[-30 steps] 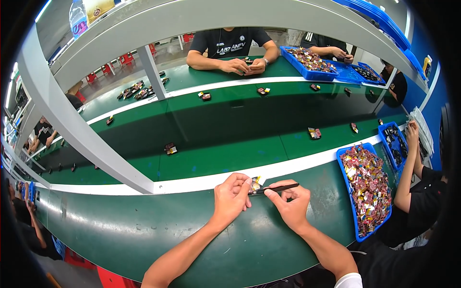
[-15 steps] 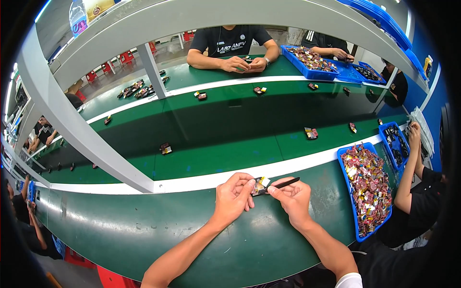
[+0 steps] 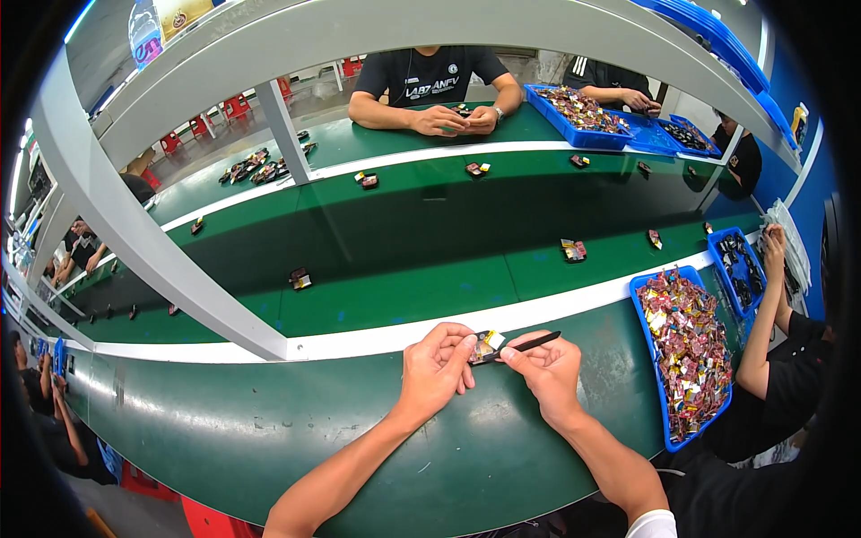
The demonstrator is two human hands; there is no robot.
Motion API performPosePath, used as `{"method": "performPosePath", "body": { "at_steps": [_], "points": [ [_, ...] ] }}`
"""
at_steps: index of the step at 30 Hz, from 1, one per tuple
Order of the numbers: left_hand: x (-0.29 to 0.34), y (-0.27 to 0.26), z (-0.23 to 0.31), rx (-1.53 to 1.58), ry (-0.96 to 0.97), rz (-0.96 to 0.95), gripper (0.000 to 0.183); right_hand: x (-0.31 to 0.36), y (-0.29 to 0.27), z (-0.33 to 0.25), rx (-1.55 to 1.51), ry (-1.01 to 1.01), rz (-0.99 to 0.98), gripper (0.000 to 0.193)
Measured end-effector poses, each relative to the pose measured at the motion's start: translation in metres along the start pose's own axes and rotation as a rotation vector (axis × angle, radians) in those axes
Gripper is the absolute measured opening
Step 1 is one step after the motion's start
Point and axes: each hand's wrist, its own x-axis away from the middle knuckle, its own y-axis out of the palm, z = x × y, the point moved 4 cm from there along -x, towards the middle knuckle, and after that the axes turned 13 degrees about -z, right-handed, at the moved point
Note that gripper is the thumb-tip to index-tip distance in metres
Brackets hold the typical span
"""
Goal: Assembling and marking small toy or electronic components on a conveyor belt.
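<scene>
Above the near green work surface [image 3: 269, 421], my left hand [image 3: 432, 366] pinches a small black casing [image 3: 484, 346] that has a white and yellow piece on it. My right hand [image 3: 551, 375] grips a slim black tool [image 3: 538, 341], pen-like in shape, between thumb and fingers. Its rear end sticks out up and to the right, and its front end meets the casing, where the exact contact is too small to make out. Both hands are close together, one at each side of the casing.
A blue tray [image 3: 667, 421] heaped with small reddish, yellow and white parts stands right. Beyond it are a blue tray of black parts [image 3: 741, 269] and a co-worker's arm [image 3: 760, 332]. Ahead, a green conveyor [image 3: 404, 296] carries spaced pieces beyond a white rail [image 3: 377, 336]. A grey post [image 3: 170, 242] rises left.
The pieces on the conveyor have shifted a little to the left. My hands, the casing and the black tool look almost unmoved.
</scene>
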Motion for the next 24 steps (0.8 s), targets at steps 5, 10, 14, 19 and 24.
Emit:
{"method": "performPosePath", "body": {
  "at_steps": [5, 10, 14, 19, 24],
  "points": [
    [-0.0003, 0.0009, -0.0001, -0.001, 0.001, -0.011, 0.020, 0.0001, -0.0028, 0.0018, 0.004, -0.006, -0.007, 0.012],
    [-0.0007, 0.0007, -0.0036, 0.075, -0.019, -0.053, 0.025, -0.0005, -0.0046, 0.0056, -0.023, -0.112, -0.032, 0.014],
    [-0.0014, -0.0009, -0.0050, 0.102, -0.025, -0.074, 0.027, 0.0011, -0.0025, 0.0014, -0.036, -0.175, -0.012, 0.014],
    [-0.0027, -0.0010, -0.0059, 0.139, -0.038, -0.101, 0.027, 0.0049, -0.0035, -0.0004, 0.163, -0.276, 0.002, 0.012],
    [-0.0024, -0.0008, -0.0045, 0.157, -0.025, -0.112, 0.028, 0.0049, -0.0027, -0.0021, 0.202, -0.286, 0.021, 0.011]
  ]
}}
